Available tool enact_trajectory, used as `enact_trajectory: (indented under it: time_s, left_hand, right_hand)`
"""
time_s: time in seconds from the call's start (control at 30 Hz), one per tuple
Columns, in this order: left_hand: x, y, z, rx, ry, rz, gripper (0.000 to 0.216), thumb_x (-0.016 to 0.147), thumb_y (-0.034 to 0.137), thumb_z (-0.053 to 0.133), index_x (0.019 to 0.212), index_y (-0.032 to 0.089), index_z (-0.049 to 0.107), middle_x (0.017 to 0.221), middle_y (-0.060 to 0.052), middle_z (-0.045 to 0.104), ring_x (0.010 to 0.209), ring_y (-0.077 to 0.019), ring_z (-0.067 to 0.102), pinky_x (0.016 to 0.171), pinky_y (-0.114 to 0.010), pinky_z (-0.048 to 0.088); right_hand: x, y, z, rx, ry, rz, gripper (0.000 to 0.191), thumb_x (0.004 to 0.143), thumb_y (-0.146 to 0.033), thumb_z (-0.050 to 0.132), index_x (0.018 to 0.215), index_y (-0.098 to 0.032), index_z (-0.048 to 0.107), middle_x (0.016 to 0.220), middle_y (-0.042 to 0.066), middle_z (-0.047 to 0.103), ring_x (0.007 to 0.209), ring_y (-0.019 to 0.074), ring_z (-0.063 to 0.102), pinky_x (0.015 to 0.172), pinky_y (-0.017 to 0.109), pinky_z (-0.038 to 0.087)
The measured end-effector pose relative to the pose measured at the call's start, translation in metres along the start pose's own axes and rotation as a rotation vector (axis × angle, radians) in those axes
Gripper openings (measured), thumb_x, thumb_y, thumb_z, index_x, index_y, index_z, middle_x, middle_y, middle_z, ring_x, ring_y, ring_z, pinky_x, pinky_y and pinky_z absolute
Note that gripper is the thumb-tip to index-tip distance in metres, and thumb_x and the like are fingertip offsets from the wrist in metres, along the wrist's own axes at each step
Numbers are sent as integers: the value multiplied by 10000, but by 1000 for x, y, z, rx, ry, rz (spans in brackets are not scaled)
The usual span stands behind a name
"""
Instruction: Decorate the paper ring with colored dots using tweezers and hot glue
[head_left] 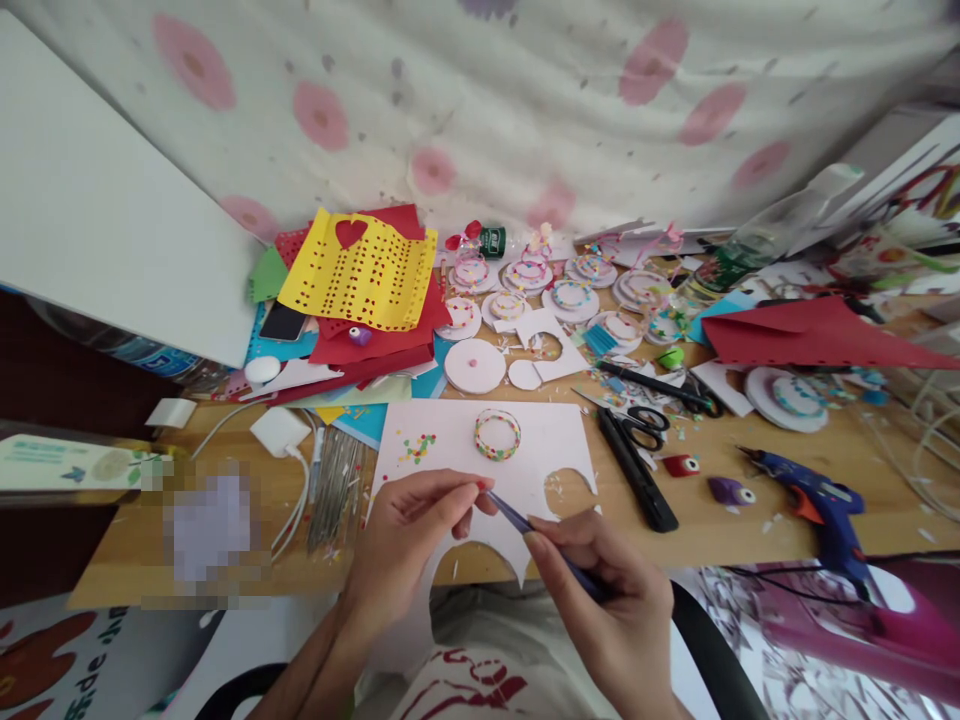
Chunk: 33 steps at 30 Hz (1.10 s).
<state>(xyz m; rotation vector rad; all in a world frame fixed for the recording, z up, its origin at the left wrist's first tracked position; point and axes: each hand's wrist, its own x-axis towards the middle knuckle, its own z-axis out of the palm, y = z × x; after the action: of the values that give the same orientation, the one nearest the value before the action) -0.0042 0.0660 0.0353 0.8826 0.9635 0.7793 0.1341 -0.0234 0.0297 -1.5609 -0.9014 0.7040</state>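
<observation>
My left hand is pinched shut just above the near edge of a white sheet with round cut-outs. A tiny red piece shows at its fingertips. My right hand is closed around a thin blue tool, whose tip meets the left fingertips. On the sheet lie a beaded ring and a small scatter of coloured dots.
Black scissors, a blue glue gun, and red and purple punches lie to the right. Stacked coloured paper with a yellow punched sheet sits at the back left. Several decorated white discs fill the back. A charger and cable lie left.
</observation>
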Motion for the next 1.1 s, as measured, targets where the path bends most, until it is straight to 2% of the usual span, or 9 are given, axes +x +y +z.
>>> enact_trajectory:
  time_s: [0.23, 0.4, 0.6, 0.73, 0.87, 0.93, 1.0, 1.07, 1.1]
  left_hand:
    - [1, -1, -1, 54, -6, 14, 110, 802, 294, 757, 856, 224, 824, 700, -27, 714, 591, -90, 517, 570, -188, 443]
    - [3, -4, -2, 73, -13, 25, 143, 818, 318, 744, 881, 213, 819, 704, -32, 705, 602, -114, 520, 584, -223, 444]
    - [2, -11, 1, 223, -50, 209, 388, 953, 474, 537, 862, 213, 810, 878, -77, 724, 763, -180, 586, 726, -282, 476]
    - [-6, -17, 17, 332, -161, 276, 331, 923, 456, 595, 947, 203, 807, 937, -101, 711, 894, -231, 641, 817, -317, 497]
    - [-9, -22, 26, 348, -52, 287, 263, 940, 321, 585, 836, 207, 797, 845, -68, 706, 858, -208, 649, 797, -287, 490]
    - [-7, -22, 23, 383, 45, 296, 259, 930, 305, 587, 786, 206, 779, 756, -40, 667, 759, -185, 622, 730, -272, 474]
    - [-4, -19, 15, 431, 140, 305, 282, 924, 312, 579, 726, 204, 748, 664, -13, 605, 663, -164, 567, 670, -265, 442]
    - [-1, -16, 6, 474, 168, 304, 312, 917, 326, 569, 667, 200, 706, 620, -1, 568, 612, -153, 520, 635, -263, 414]
    - [0, -14, 2, 488, 150, 300, 328, 915, 333, 562, 640, 197, 679, 609, 1, 557, 598, -150, 505, 623, -263, 405]
  right_hand:
    - [3, 1, 1, 12, 0, 25, 204, 838, -345, 710, 725, -182, 665, 661, 24, 712, 506, 111, 571, 435, 195, 399]
    - [3, 3, 0, 32, 10, 19, 197, 828, -333, 722, 725, -173, 674, 613, 26, 688, 476, 113, 544, 421, 202, 387]
    - [0, 7, -3, 105, 43, 81, 222, 833, -360, 725, 716, -188, 647, 471, -37, 565, 402, 77, 443, 409, 181, 348]
    - [-4, 20, 6, 188, -38, 11, 227, 878, -332, 676, 729, -190, 581, 476, -53, 536, 390, 71, 436, 401, 173, 338]
    - [-4, 30, 10, 155, -172, -17, 170, 945, -319, 575, 832, -199, 536, 512, -72, 501, 408, 66, 405, 404, 172, 305]
    - [2, 34, -2, 24, -224, -80, 139, 955, -329, 544, 917, -196, 558, 596, -46, 551, 488, 89, 479, 462, 190, 374]
    - [14, 42, -29, -175, -149, -183, 157, 945, -346, 540, 939, -196, 585, 692, -4, 597, 609, 130, 564, 559, 238, 449]
    - [32, 56, -71, -443, 86, -253, 177, 915, -369, 572, 888, -197, 607, 740, 37, 617, 642, 166, 578, 600, 299, 451]
    - [42, 66, -95, -589, 272, -262, 204, 886, -402, 602, 862, -199, 605, 757, 64, 618, 662, 196, 575, 644, 359, 450]
